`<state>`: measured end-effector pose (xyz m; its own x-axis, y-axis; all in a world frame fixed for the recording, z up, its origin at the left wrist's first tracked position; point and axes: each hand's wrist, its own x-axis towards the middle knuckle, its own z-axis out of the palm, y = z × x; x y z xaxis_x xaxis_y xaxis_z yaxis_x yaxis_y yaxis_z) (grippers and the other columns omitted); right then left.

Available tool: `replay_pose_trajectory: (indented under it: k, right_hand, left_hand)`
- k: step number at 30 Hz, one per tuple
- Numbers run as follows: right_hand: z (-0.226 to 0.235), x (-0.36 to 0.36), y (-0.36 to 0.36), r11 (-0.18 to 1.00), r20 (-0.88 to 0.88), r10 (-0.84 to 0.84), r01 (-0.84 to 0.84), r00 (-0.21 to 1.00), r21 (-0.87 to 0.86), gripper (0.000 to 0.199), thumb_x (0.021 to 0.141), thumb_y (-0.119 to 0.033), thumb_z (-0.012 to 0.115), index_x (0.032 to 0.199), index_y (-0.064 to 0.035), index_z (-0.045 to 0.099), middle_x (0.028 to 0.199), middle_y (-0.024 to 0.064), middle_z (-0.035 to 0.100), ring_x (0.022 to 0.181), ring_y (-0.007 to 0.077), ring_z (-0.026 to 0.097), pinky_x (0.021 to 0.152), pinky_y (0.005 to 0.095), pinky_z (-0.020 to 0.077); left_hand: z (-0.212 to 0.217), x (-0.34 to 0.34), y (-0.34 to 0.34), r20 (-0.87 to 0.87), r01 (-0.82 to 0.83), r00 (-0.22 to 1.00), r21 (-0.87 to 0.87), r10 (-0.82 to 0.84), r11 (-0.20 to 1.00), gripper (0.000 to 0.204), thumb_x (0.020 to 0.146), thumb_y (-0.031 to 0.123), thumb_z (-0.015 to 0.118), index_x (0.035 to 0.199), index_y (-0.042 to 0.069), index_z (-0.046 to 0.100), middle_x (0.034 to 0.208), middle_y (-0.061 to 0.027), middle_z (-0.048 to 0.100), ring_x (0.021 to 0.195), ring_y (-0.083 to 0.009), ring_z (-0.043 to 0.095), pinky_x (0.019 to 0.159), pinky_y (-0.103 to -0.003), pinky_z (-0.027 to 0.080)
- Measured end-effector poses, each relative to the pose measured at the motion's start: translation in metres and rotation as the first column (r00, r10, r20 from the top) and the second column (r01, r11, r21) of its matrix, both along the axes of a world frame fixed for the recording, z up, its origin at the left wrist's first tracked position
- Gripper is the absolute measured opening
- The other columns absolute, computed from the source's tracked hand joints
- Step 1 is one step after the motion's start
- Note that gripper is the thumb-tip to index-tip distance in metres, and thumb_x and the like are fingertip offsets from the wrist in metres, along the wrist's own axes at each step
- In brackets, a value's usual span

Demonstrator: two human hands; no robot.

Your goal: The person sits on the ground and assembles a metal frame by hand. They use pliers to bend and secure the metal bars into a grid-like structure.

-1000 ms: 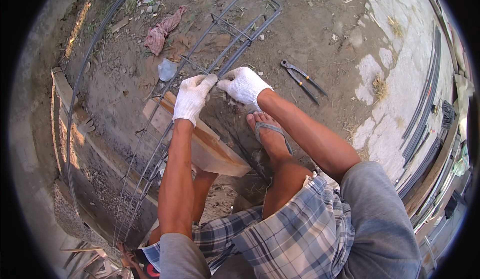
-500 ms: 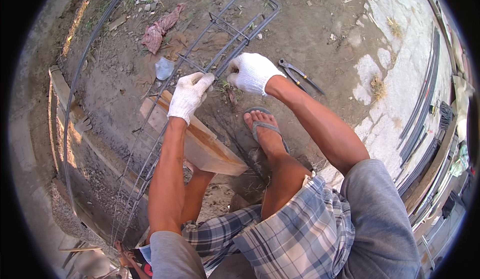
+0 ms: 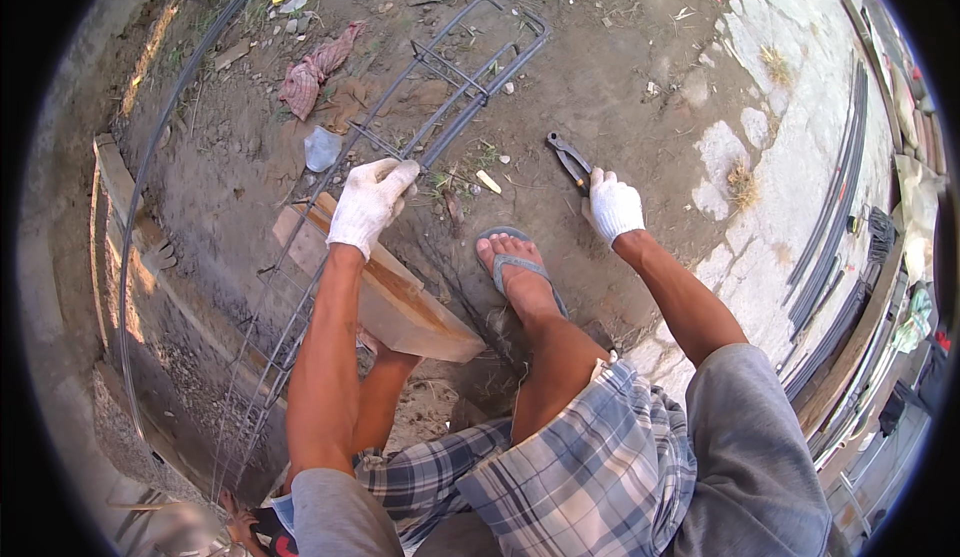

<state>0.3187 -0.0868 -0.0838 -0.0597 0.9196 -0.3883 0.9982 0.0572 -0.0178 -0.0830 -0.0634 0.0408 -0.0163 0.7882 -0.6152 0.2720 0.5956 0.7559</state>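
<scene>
My left hand (image 3: 368, 207), in a white knit glove, is closed on a bar of a long steel rebar cage (image 3: 457, 122), near one of its cross ties. The cage runs slantwise from the far middle down to the near left. To the right, my gloved right hand (image 3: 614, 205) has its fingers closed round the handles of pincer-type pliers (image 3: 568, 160). Their dark jaws point away from me and still lie at ground level. Under the cage, beside my left forearm, rests a thick wooden block (image 3: 415, 312).
My sandaled foot (image 3: 520, 267) is on the dirt between the hands. A checked cloth (image 3: 315, 72) and a plastic bag (image 3: 321, 148) lie beyond the cage. Long dark bars (image 3: 835, 192) lie at the right. Another person's hand (image 3: 238, 522) shows at the lower left.
My right hand has left the cage, moved right and nearer, and taken hold of the pliers' handles. My left hand stays at the cage. A small pale scrap now shows on the dirt.
</scene>
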Motion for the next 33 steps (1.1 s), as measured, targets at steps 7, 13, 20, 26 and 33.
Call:
replay_pose_trajectory:
  k: [7,13,20,26,33]
  right_hand:
    - [0.053,-0.022,0.001,0.918,-0.533,-0.372,0.215,0.76,-0.334,0.043,0.096,-0.034,0.065,0.128,-0.0052,0.07,0.09,0.0253,0.075,0.088,0.0417,0.076,0.077,0.0486,0.0563]
    - [0.2,-0.091,-0.002,0.988,-0.277,0.155,-0.152,0.948,0.034,0.064,0.094,-0.013,0.066,0.157,-0.0143,0.051,0.121,0.0295,0.069,0.092,0.042,0.075,0.08,0.0472,0.0597]
    - [0.188,-0.137,-0.01,0.906,0.033,0.364,-0.362,0.931,0.219,0.085,0.09,-0.01,0.068,0.168,-0.0189,0.035,0.159,0.0368,0.038,0.131,0.0543,0.055,0.118,0.0678,0.0333]
    - [0.169,-0.141,-0.017,0.92,0.068,0.338,-0.344,0.939,0.189,0.093,0.081,-0.018,0.076,0.166,-0.0147,0.037,0.153,0.0378,0.044,0.124,0.0499,0.06,0.11,0.0646,0.0413]
    - [0.178,-0.136,-0.009,0.87,0.066,0.432,-0.435,0.899,0.232,0.074,0.085,-0.015,0.074,0.156,-0.0251,0.053,0.115,0.0176,0.067,0.112,0.0405,0.065,0.089,0.0546,0.0495]
  left_hand:
    - [0.005,-0.001,-0.001,-0.103,0.026,0.994,0.029,-0.023,0.999,0.038,0.1,0.038,0.072,0.088,0.002,0.073,0.07,-0.0001,0.062,0.058,-0.0075,0.049,0.054,-0.03,0.038]
    - [0.005,0.0,-0.005,-0.212,0.085,0.975,0.09,-0.065,0.992,0.044,0.099,0.04,0.071,0.101,-0.004,0.075,0.073,-0.0107,0.064,0.072,-0.0167,0.058,0.071,-0.037,0.049]
    - [-0.001,-0.005,-0.007,-0.228,0.112,0.971,0.175,-0.07,0.978,0.047,0.098,0.042,0.072,0.109,-0.004,0.077,0.08,-0.0148,0.071,0.075,-0.021,0.064,0.075,-0.039,0.052]
    - [-0.004,-0.005,-0.005,-0.237,0.129,0.968,0.193,-0.082,0.973,0.047,0.097,0.042,0.072,0.109,-0.004,0.077,0.086,-0.0189,0.075,0.08,-0.0248,0.07,0.079,-0.04,0.054]
    - [0.001,-0.004,-0.005,-0.218,0.106,0.973,0.146,-0.073,0.984,0.046,0.097,0.041,0.073,0.11,-0.003,0.077,0.09,-0.0192,0.076,0.082,-0.0242,0.071,0.081,-0.039,0.055]
